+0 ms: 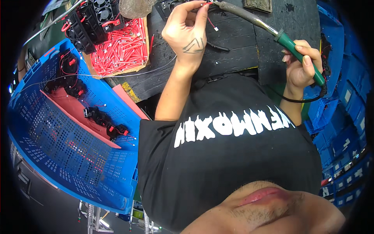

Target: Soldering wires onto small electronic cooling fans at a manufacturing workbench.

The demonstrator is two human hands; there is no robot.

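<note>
- Red wire lead (205, 4) pinched in left hand (186, 33) fingertips; keep them back from the heat.
- Right hand (302, 66) grasps green-handled soldering iron (269, 28) (tip touching lead); brace it steady.

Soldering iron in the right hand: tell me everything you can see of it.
The soldering iron has a green handle, a long grey metal shaft and a black cord leaving its rear end. The right hand grips the handle. It lies slanted over the black workbench, tip by the red wire pinched in the left hand.
</note>
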